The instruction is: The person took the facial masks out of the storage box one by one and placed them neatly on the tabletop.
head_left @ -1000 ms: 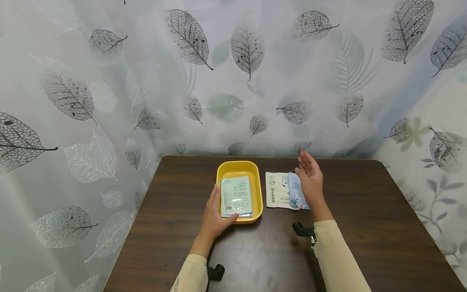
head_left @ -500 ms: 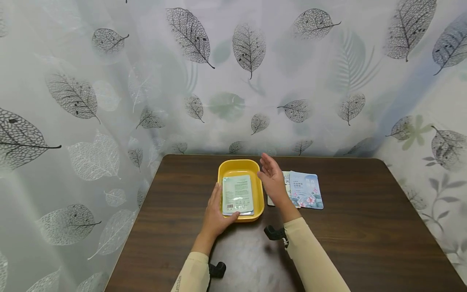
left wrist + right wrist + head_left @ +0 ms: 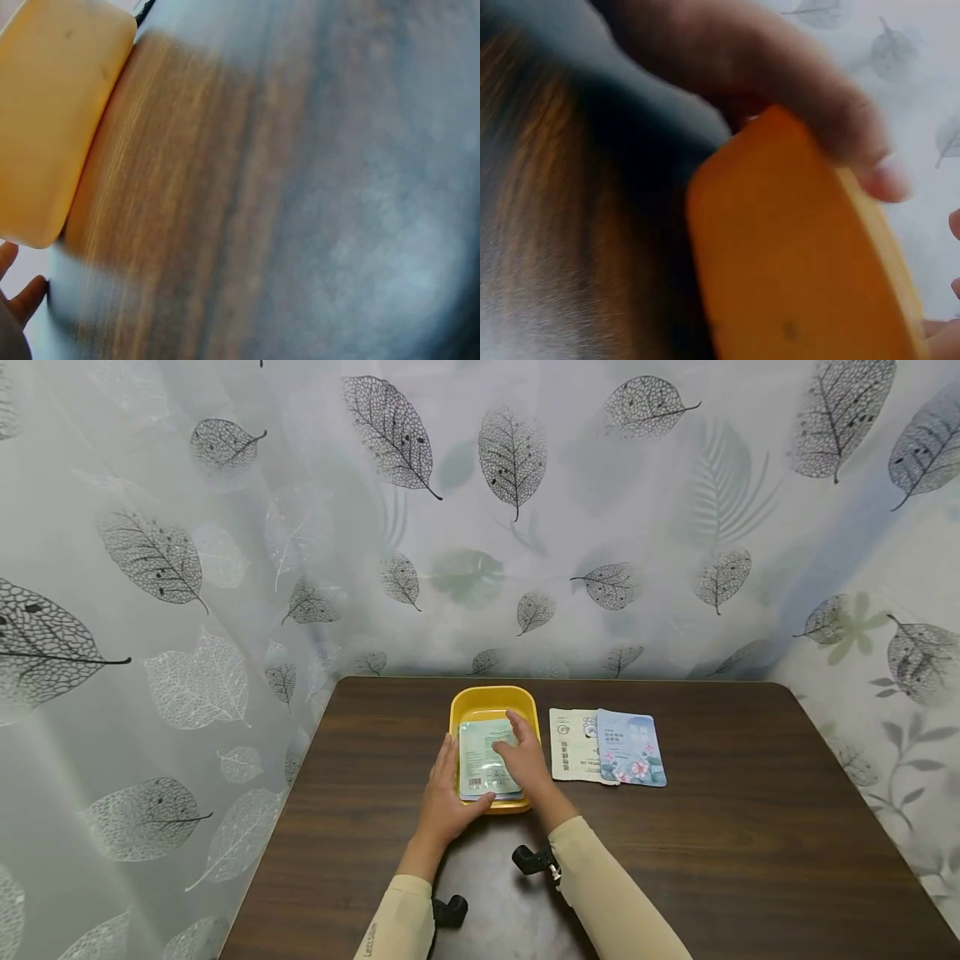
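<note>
A yellow plastic tray (image 3: 491,692) sits on the table and holds a small pile of flat packets, with a pale green packet (image 3: 480,760) on top. Along the tray's left side lies my left hand (image 3: 444,803), fingers straight, its thumb reaching over the near rim by the packets. My right hand (image 3: 531,770) is over the tray's right side, index finger and thumb stretched above the green packet. In the right wrist view, the right thumb (image 3: 802,90) overlaps the rim of the tray (image 3: 795,262). The left wrist view catches the tray's outer wall (image 3: 64,120).
Right of the tray, a cream packet (image 3: 573,752) lies partly under a light blue flowered packet (image 3: 632,747). All stand on a dark brown wooden table (image 3: 750,793). Behind hangs a leaf-patterned curtain (image 3: 480,527).
My right hand has moved left from the blue packet to over the tray, leaving both loose packets uncovered. My left hand has stayed at the tray.
</note>
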{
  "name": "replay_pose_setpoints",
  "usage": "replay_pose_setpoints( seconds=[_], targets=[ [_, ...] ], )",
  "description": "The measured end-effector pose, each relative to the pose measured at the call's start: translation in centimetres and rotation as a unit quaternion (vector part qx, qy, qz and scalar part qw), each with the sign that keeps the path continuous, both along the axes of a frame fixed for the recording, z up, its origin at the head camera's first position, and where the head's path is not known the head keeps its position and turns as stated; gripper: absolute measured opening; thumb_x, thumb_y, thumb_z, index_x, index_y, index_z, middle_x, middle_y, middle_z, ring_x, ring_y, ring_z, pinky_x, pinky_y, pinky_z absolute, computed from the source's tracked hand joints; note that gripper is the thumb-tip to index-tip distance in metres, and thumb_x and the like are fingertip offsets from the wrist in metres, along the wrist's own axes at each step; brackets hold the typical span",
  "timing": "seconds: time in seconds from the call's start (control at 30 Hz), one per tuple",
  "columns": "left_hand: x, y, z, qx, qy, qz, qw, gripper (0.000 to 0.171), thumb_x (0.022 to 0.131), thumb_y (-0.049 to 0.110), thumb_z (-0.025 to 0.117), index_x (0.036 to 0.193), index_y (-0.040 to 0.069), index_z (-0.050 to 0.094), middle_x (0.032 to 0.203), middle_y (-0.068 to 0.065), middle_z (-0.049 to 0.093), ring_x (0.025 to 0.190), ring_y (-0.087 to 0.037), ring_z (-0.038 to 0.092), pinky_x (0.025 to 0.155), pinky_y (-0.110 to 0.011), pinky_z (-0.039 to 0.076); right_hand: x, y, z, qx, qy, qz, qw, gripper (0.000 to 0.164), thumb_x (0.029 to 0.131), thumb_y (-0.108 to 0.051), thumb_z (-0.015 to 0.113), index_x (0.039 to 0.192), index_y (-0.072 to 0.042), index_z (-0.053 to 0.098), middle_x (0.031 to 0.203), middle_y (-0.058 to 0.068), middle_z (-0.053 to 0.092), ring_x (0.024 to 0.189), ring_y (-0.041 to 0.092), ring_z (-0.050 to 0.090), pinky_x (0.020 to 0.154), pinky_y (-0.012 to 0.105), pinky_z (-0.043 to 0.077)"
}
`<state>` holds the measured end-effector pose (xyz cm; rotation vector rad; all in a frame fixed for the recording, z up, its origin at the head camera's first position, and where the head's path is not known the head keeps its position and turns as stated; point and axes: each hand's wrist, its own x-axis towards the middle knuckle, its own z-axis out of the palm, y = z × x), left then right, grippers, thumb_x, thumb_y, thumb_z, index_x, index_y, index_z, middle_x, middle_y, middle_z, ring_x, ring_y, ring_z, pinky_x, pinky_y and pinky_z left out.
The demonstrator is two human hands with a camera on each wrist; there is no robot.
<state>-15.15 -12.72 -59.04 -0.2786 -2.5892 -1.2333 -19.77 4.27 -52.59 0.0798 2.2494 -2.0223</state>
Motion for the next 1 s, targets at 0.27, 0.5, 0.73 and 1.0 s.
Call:
replay_pose_setpoints(
  seconds=[0.27,0.5,0.73,1.0],
  targets=[
    [0.1,0.3,0.0,0.0,-0.005,-0.001,1.0,0.11,0.073,0.053,0.082,0.16,0.008,0.031,0.172,-0.006,0.022,0.151,-0.039,0.034,0.113,-0.065,0.037,-0.2,-0.4,-1.3,0.052,-0.049,-0.004,0.997,0.07,0.094,-0.018,0.066,0.157,-0.015,0.037,0.166,0.013,0.032,0.151,0.036,0.034,0.122,0.058,0.029],
    [0.1,0.4,0.0,-0.001,0.005,-0.004,1.0,0.11,0.073,0.052,0.082,0.159,0.006,0.031,0.171,-0.009,0.022,0.15,-0.04,0.035,0.113,-0.065,0.038,0.3,-0.3,-1.3,0.009,0.001,-0.02,1.0,0.063,0.092,-0.01,0.068,0.151,-0.012,0.047,0.16,0.016,0.044,0.147,0.036,0.042,0.12,0.057,0.033],
    [-0.1,0.2,-0.1,0.003,0.006,-0.002,1.0,0.11,0.073,0.05,0.082,0.16,0.006,0.031,0.171,-0.011,0.023,0.151,-0.039,0.035,0.114,-0.064,0.038,0.3,-0.3,-1.5,-0.051,0.062,0.009,0.997,0.058,0.092,0.002,0.066,0.148,-0.003,0.05,0.155,0.019,0.049,0.146,0.04,0.044,0.12,0.055,0.034],
    [0.1,0.2,-0.1,0.008,0.018,-0.007,0.9998,0.11,0.073,0.049,0.082,0.158,0.002,0.032,0.17,-0.012,0.024,0.15,-0.041,0.035,0.113,-0.065,0.038,0.6,-0.2,-1.4,0.04,0.071,0.027,0.996,0.051,0.09,-0.003,0.07,0.139,-0.004,0.06,0.147,0.015,0.058,0.14,0.039,0.051,0.113,0.055,0.043]
  ],
)
